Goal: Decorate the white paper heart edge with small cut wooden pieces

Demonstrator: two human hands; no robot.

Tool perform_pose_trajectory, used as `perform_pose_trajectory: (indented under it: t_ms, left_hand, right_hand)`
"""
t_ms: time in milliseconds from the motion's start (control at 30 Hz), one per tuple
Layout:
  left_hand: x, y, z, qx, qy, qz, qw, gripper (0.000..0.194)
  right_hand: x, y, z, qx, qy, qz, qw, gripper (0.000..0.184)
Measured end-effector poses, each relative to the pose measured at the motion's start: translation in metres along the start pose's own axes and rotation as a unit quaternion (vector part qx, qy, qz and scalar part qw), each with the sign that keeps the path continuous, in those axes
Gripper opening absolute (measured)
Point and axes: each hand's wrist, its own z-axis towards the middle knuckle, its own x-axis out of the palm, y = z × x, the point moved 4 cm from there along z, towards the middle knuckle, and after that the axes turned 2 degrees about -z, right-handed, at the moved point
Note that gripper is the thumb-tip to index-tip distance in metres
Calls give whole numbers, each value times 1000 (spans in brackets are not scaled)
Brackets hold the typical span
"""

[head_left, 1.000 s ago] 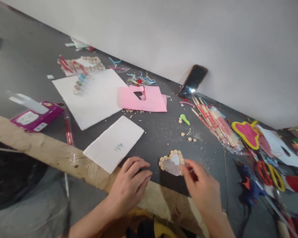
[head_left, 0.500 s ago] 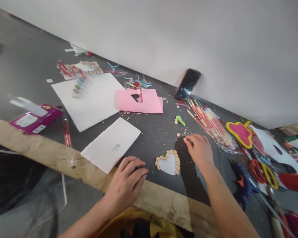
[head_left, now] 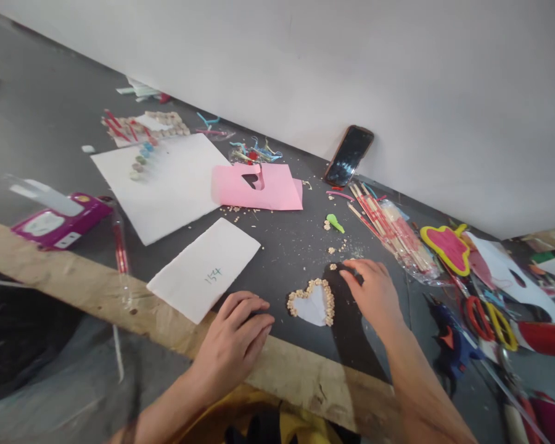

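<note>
A white paper heart (head_left: pixel 309 308) lies on the dark table, edged with small beige flower-like pieces along its top and right side. My right hand (head_left: pixel 372 293) is just above and right of it, thumb and forefinger apart with nothing between them. Close to those fingertips sits a small beige piece (head_left: pixel 333 267) on the table. My left hand (head_left: pixel 240 330) rests at the table's front edge, left of the heart, empty, its fingers loosely bent and a little apart. More beige pieces (head_left: pixel 332 250) and a green scrap (head_left: pixel 335 222) lie farther back.
A white board marked 154 (head_left: pixel 203 268) lies left, with a larger white sheet (head_left: pixel 176 191) and pink paper (head_left: pixel 259 194) behind. A phone (head_left: pixel 350 155) leans on the wall. At right are bagged sticks (head_left: pixel 402 237), scissors (head_left: pixel 480 319) and a blue glue gun (head_left: pixel 456 345).
A small beige piece now lies on the table near my right fingertips, where the fingers were pinched before. The thumb and forefinger have parted. My left hand has barely moved.
</note>
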Motion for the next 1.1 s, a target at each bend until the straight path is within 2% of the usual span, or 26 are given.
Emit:
perform_pose_trajectory:
  t_ms: [133, 267, 433, 533, 567, 633, 733, 867, 1100]
  left_hand:
    - [-1, -1, 1, 2, -4, 0, 1000, 16]
    - [-1, -1, 1, 4, -8, 4, 1000, 16]
    - [-1, -1, 1, -1, -6, 10, 1000, 17]
    - [0, 0, 0, 5, -7, 8, 1000, 17]
    - [0, 0, 0, 5, -7, 9, 1000, 17]
    - [1, 1, -1, 6, -5, 13, 1000, 18]
    - [1, 2, -2, 13, 1, 14, 1000, 18]
    - [1, 2, -1, 9, 10, 9, 1000, 18]
    - [0, 1, -1, -2, 2, 5, 1000, 18]
  right_hand:
    - [6, 14, 2, 8, 19, 3, 1000, 20]
    - [6, 19, 6, 25, 13, 6, 1000, 15]
    - [-16, 26, -6, 18, -33, 30, 999, 18]
    - [-33, 48, -30, -40, -73, 51, 995, 19]
    - [-35, 58, -39, -61, -66, 48, 995, 18]
    - [-35, 77, -55, -94, -46, 49, 993, 13]
    - [-29, 95, -68, -87, -43, 48, 994, 11]
    - [-20, 100, -68, -62, -32, 44, 997, 11]
    - [-17, 101, -64, -67, -15, 43, 997, 12]
